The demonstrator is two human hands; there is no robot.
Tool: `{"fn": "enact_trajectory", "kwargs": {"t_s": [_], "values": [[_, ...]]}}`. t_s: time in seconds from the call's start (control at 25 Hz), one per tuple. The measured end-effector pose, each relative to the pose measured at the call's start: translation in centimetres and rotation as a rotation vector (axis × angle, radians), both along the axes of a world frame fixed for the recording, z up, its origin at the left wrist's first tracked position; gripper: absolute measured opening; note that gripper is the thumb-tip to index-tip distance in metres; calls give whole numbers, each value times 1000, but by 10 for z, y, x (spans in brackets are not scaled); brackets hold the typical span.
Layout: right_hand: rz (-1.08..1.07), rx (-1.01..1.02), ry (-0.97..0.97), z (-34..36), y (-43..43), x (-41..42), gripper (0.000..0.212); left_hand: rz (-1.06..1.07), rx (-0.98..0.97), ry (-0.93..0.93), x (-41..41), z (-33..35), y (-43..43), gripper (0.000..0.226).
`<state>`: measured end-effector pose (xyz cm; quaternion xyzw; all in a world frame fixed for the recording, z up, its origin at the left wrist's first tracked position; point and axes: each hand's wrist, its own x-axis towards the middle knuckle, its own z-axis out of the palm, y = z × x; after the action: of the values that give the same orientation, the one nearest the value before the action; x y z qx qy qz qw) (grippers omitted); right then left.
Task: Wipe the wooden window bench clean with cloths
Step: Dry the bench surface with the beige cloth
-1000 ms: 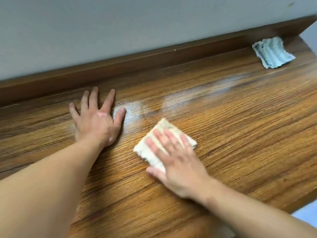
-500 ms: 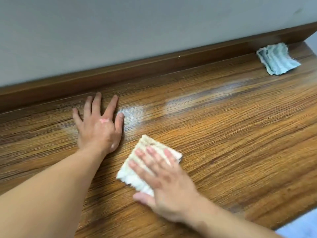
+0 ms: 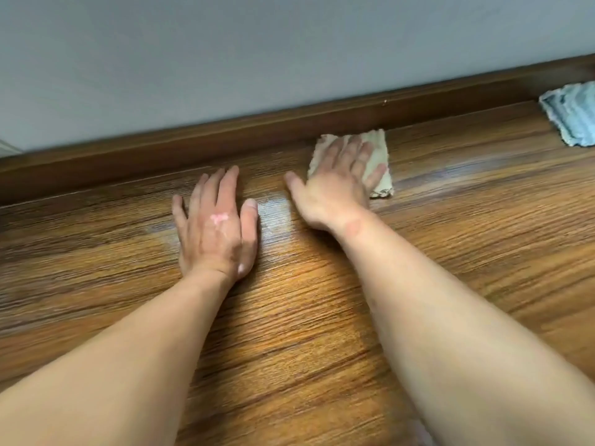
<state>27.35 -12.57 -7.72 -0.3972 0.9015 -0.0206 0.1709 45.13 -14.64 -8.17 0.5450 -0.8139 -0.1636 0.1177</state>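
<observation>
Now we wipe near the bench's back edge.
Our right hand (image 3: 335, 185) presses flat fingers on the beige cloth (image 3: 378, 162); our left hand (image 3: 215, 230) rests spread on the wooden bench (image 3: 450, 252); a blue cloth (image 3: 573, 120) lies well apart.

Blue cloth (image 3: 574, 119) partly off right edge

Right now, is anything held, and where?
Nothing gripped: right hand presses flat on the beige cloth, over its middle; left hand rests on the bench.

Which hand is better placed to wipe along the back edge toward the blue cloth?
Right. The right hand lies flat on the beige cloth beside the back trim, nearer the blue cloth; the left hand rests bare on the bench.
</observation>
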Motion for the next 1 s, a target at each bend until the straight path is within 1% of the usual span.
{"fn": "enact_trajectory", "kwargs": {"t_s": [0.08,0.16,0.2,0.24,0.28,0.32,0.36,0.4,0.44,0.48,0.52,0.56,0.6,0.64,0.72,0.76,0.8,0.84,0.88,0.92,1.0], "values": [[316,-54,-31,6,19,54,85,66,22,219,7,2,-3,65],[599,-78,-83,10,59,81,74,148,64,395,14,5,-5,64],[707,-83,-85,9,83,79,74,156,100,430,16,8,-6,62],[780,-62,-65,11,104,67,77,128,136,418,19,11,-7,59],[793,-32,-17,11,119,46,83,70,156,352,24,12,-10,57],[727,0,32,10,126,17,89,-6,142,225,33,12,-13,56],[584,42,55,10,124,-15,92,-76,86,69,47,12,-16,57],[377,77,37,14,117,-43,91,-125,12,-86,68,12,-18,61],[161,72,10,18,106,-62,87,-145,-44,-227,92,12,-19,66],[1,56,-21,19,94,-64,85,-137,-46,-345,117,13,-20,71],[-60,47,-26,17,85,-50,85,-111,-10,-433,140,13,-20,76],[-26,51,-17,12,79,-20,85,-83,39,-479,157,10,-19,81],[73,31,-12,6,82,20,84,-65,63,-485,167,6,-19,84],[210,-8,-31,4,95,69,83,-55,56,-470,168,3,-19,85],[517,-49,-105,5,152,157,82,-54,10,-442,162,-3,-18,83],[659,-54,-151,10,186,184,83,-54,-7,-435,158,-3,-18,81],[773,-53,-169,14,210,188,82,-54,-15,-436,157,-4,-16,80],[842,-58,-157,17,219,170,81,-52,-16,-441,159,-5,-15,79],[829,-54,-98,14,216,137,80,-52,-18,-443,160,-5,-16,79],[724,-32,-20,11,204,97,79,-57,-19,-442,161,-5,-17,79],[349,12,77,12,166,11,78,-56,-23,-437,161,-5,-18,79]]}}
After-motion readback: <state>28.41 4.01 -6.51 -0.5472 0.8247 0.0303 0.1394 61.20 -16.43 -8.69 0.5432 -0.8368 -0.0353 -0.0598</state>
